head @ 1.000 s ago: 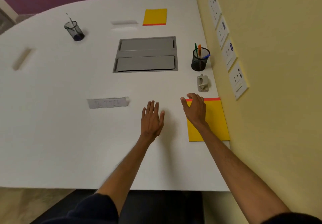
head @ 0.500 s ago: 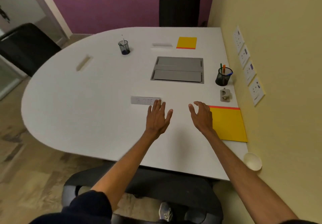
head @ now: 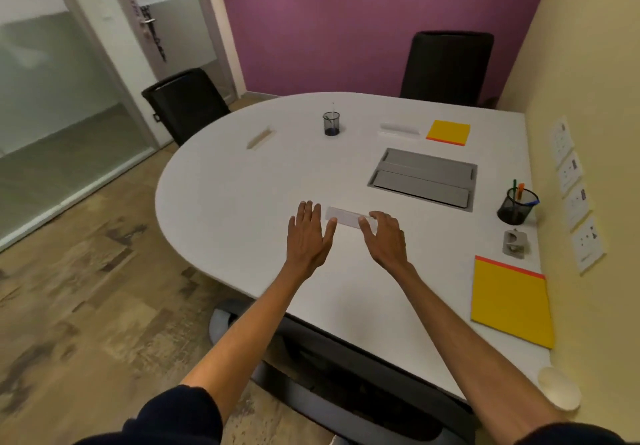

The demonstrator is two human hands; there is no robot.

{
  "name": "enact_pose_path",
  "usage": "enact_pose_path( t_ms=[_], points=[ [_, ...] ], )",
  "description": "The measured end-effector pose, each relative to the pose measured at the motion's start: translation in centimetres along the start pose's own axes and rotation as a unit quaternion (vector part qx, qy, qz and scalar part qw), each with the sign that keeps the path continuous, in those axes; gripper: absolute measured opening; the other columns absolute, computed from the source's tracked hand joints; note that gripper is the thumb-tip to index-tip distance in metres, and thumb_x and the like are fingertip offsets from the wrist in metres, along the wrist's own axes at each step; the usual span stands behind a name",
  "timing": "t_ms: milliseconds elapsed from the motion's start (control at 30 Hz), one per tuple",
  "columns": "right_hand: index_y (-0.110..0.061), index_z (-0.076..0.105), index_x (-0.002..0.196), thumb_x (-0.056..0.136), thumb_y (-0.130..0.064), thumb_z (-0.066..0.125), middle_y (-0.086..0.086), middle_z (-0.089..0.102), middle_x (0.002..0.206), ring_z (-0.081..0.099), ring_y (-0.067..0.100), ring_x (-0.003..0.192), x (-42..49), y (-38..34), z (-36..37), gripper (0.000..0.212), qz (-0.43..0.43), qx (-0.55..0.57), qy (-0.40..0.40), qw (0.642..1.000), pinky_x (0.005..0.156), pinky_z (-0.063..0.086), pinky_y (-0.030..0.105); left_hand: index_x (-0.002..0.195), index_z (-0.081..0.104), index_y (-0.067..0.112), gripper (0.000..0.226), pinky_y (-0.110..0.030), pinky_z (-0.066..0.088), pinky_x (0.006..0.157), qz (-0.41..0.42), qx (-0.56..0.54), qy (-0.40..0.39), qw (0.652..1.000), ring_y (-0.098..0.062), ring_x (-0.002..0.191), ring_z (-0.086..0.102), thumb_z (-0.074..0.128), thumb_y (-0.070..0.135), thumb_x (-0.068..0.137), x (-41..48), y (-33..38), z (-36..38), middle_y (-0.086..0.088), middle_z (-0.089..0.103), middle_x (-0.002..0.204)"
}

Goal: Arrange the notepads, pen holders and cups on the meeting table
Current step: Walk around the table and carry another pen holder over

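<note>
Now: right hand (head: 384, 236) off near yellow notepad (head: 509, 302), fingers on clear name plate (head: 349, 216) | left hand (head: 310, 233) released, flat beside it | plate next, cups pending

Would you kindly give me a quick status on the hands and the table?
Left hand open, empty. Right hand open at clear nameplate. Near yellow notepad lies flat by wall. Nothing in the way.

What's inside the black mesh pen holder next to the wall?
The black mesh pen holder holds a green pen, an orange pen and a blue pen leaning over its rim. Their lower ends are hidden by the dark mesh.
</note>
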State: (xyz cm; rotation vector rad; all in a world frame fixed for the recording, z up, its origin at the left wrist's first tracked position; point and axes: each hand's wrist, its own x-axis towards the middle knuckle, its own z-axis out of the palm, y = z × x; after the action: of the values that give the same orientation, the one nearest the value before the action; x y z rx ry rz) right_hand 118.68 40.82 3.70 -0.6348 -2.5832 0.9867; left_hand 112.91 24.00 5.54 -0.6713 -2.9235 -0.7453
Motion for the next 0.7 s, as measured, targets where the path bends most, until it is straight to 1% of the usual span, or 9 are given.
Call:
enact_pose_path(
  t_ms=[167, 300, 400, 567, 700],
  points=[
    [-0.014, 0.051, 0.134, 0.100, -0.049, 0.042, 0.004, 0.055, 0.137, 0.044, 0.024, 0.131, -0.9, -3.6, 3.0, 0.050, -0.062, 0.020, -0.037, 0.997, 0.108, 0.034, 0.041, 0.153, 0.024, 0.012, 0.066, -0.046, 0.012, 0.124, -0.065, 0.012, 0.031, 0.997, -0.021, 0.152, 0.007, 0.021, 0.054, 0.102, -2.9, -4.3, -2.7, -0.007, 0.016, 0.163],
    [-0.015, 0.050, 0.136, 0.099, -0.052, 0.040, 0.004, 0.052, 0.142, 0.040, 0.023, 0.135, -2.0, -7.0, 5.8, 0.053, -0.089, 0.026, -0.089, 0.992, 0.113, 0.031, 0.043, 0.152, 0.027, 0.013, 0.064, -0.046, 0.016, 0.123, -0.103, 0.027, 0.056, 0.993, -0.021, 0.152, 0.010, 0.023, 0.053, 0.102, -5.2, -7.8, -4.9, -0.007, 0.019, 0.162],
    [-0.017, 0.049, 0.138, 0.099, -0.053, 0.039, 0.003, 0.050, 0.143, 0.037, 0.021, 0.137, -2.5, -10.3, 8.3, 0.054, -0.133, 0.020, -0.128, 0.983, 0.114, 0.029, 0.042, 0.152, 0.029, 0.012, 0.064, -0.046, 0.017, 0.122, -0.143, 0.031, 0.084, 0.986, -0.022, 0.151, 0.012, 0.024, 0.052, 0.102, -6.5, -10.8, -6.9, -0.009, 0.021, 0.162],
    [-0.018, 0.050, 0.137, 0.099, -0.055, 0.039, 0.002, 0.050, 0.144, 0.038, 0.021, 0.137, -2.7, -16.7, 13.3, 0.054, -0.191, 0.016, -0.166, 0.967, 0.112, 0.028, 0.041, 0.150, 0.031, 0.010, 0.063, -0.048, 0.020, 0.121, -0.211, 0.025, 0.112, 0.971, -0.025, 0.150, 0.016, 0.026, 0.050, 0.103, -8.1, -17.2, -10.3, -0.012, 0.023, 0.161],
    [-0.019, 0.051, 0.135, 0.099, -0.054, 0.040, 0.002, 0.051, 0.143, 0.041, 0.021, 0.136, -2.8, -21.7, 18.3, 0.052, -0.228, 0.017, -0.190, 0.955, 0.112, 0.030, 0.041, 0.151, 0.030, 0.010, 0.064, -0.051, 0.018, 0.121, -0.263, 0.014, 0.131, 0.956, -0.028, 0.150, 0.015, 0.025, 0.051, 0.102, -9.2, -23.2, -12.6, -0.013, 0.022, 0.161]
  ],
)
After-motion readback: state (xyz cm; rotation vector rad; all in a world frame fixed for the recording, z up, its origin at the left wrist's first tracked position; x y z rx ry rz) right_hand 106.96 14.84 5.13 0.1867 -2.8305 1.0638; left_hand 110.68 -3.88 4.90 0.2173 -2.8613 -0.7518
